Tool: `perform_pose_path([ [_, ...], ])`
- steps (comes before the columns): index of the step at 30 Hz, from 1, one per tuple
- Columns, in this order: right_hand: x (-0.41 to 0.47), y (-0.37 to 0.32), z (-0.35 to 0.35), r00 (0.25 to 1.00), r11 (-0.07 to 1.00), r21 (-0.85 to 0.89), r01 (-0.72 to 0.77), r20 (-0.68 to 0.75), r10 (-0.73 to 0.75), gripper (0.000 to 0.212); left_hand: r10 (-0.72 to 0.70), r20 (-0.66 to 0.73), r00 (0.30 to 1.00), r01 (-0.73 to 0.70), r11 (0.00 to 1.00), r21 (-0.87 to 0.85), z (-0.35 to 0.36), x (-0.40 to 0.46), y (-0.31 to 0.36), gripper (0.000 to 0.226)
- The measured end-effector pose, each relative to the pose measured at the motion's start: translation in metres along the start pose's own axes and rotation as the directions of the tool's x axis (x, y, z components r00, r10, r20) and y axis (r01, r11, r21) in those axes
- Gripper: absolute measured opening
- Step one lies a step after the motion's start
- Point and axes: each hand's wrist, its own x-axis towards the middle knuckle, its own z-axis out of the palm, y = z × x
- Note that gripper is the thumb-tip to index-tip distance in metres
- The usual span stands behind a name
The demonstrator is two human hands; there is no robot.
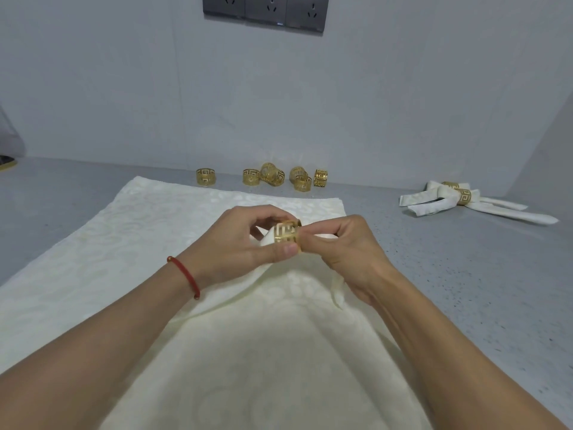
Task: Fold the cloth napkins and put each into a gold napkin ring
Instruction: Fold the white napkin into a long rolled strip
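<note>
My left hand (pixel 245 240) grips a gold napkin ring (pixel 287 234) between thumb and fingers, held up over the table. A folded cream napkin (pixel 297 274) passes through the ring; its doubled end shows at the ring's left side. My right hand (pixel 353 246) pinches the napkin right beside the ring, and the rest of the cloth hangs down below both hands. Underneath lies a stack of flat cream napkins (pixel 124 243) spread on the grey table.
Several loose gold rings (pixel 273 176) stand along the wall at the back of the grey table (pixel 465 290). Two finished napkins in rings (pixel 459 200) lie at the back right. Wall sockets (pixel 265 7) are above.
</note>
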Motion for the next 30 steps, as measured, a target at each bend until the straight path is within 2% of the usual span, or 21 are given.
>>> perform_pose_path([
  [4, 0.004, -0.002, -0.012, 0.999, 0.996, 0.090, -0.004, -0.052, 0.009, 0.019, -0.097, 0.018, 0.995, 0.099, 0.982, -0.162, -0.012, -0.001, -0.007, 0.037],
  [6, 0.007, 0.002, -0.016, 0.995, 0.992, 0.123, -0.034, -0.085, 0.045, 0.018, -0.107, 0.035, 0.994, 0.111, 0.982, -0.155, -0.015, 0.000, -0.011, 0.035],
  [9, 0.008, 0.009, -0.016, 0.993, 0.992, 0.100, -0.072, -0.082, 0.081, 0.020, -0.113, 0.072, 0.991, 0.117, 0.992, -0.051, -0.015, 0.000, -0.011, 0.033],
  [12, 0.006, 0.006, -0.013, 0.992, 0.991, 0.090, -0.097, -0.070, 0.103, 0.019, -0.138, 0.040, 0.990, 0.139, 0.990, -0.010, -0.013, 0.000, -0.011, 0.036],
  [13, 0.005, 0.005, -0.014, 0.994, 0.996, 0.038, -0.077, -0.073, 0.080, 0.017, -0.142, 0.012, 0.990, 0.142, 0.990, 0.018, -0.013, 0.000, -0.012, 0.039],
  [14, 0.004, 0.004, -0.016, 0.996, 0.994, -0.104, -0.031, -0.085, 0.022, 0.017, -0.149, -0.016, 0.989, 0.150, 0.988, 0.047, -0.012, 0.000, -0.014, 0.041],
  [15, 0.004, 0.006, -0.018, 0.994, 0.940, -0.340, 0.031, -0.089, -0.064, 0.021, -0.154, -0.041, 0.987, 0.157, 0.986, 0.063, -0.011, -0.001, -0.016, 0.042],
  [16, 0.003, 0.007, -0.018, 0.989, 0.826, -0.558, 0.077, -0.062, -0.135, 0.029, -0.151, -0.057, 0.987, 0.155, 0.985, 0.071, -0.010, -0.001, -0.016, 0.042],
  [17, 0.002, 0.009, -0.016, 0.985, 0.733, -0.669, 0.122, -0.012, -0.174, 0.038, -0.154, -0.064, 0.986, 0.158, 0.985, 0.073, -0.009, -0.001, -0.018, 0.043],
  [18, 0.001, 0.010, -0.011, 0.982, 0.720, -0.675, 0.158, 0.030, -0.188, 0.042, -0.160, -0.063, 0.985, 0.164, 0.984, 0.072, -0.008, -0.001, -0.018, 0.044],
  [20, 0.002, 0.014, -0.001, 0.978, 0.795, -0.575, 0.193, 0.048, -0.202, 0.033, -0.151, -0.059, 0.987, 0.152, 0.988, 0.019, -0.007, 0.000, -0.015, 0.045],
  [24, 0.006, 0.016, 0.002, 0.976, 0.893, -0.412, 0.183, -0.033, -0.215, 0.020, -0.160, -0.056, 0.986, 0.149, 0.974, -0.169, -0.014, -0.002, -0.008, 0.032],
  [30, 0.007, 0.014, 0.004, 0.990, 0.975, -0.200, 0.099, -0.077, -0.116, 0.030, -0.189, -0.047, 0.981, 0.168, 0.943, -0.287, -0.016, -0.003, -0.010, 0.042],
])
